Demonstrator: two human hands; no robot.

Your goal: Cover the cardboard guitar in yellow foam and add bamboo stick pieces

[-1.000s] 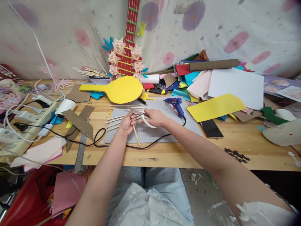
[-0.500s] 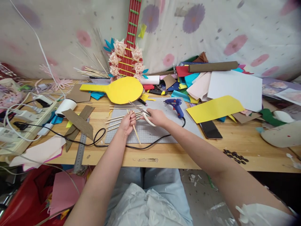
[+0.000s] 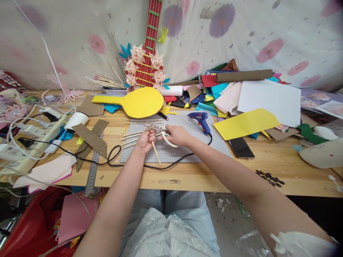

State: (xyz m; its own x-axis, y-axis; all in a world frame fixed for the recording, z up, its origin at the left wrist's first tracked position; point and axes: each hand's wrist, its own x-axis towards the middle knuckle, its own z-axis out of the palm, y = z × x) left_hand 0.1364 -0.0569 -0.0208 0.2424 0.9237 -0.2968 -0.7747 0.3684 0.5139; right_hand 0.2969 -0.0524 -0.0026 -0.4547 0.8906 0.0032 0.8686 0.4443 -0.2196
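My left hand point(image 3: 146, 141) is closed around a thin wooden stick point(image 3: 155, 152), whose lower end slants down toward the table's front edge. White-handled scissors point(image 3: 169, 141) are in my right hand point(image 3: 177, 135), with the fingers wrapped about the handles. Their blades, spread apart, reach left to the top of my left hand, at the stick's upper end. Whether the blades touch the stick is hard to see. Several more wooden sticks point(image 3: 130, 135) lie side by side on the grey cutting mat point(image 3: 177, 155) beneath and left of my hands.
A blue glue gun point(image 3: 200, 120) rests on the mat, its black cable running across the front. Behind are a yellow guitar-shaped piece point(image 3: 142, 102) and a red flowered guitar point(image 3: 146, 67). A phone point(image 3: 241, 147), yellow sheet point(image 3: 246, 124) and steel ruler point(image 3: 93, 171) lie around.
The scissors' blades have spread apart and come closer to my left hand at the stick's upper end. The stick stays in my left hand.
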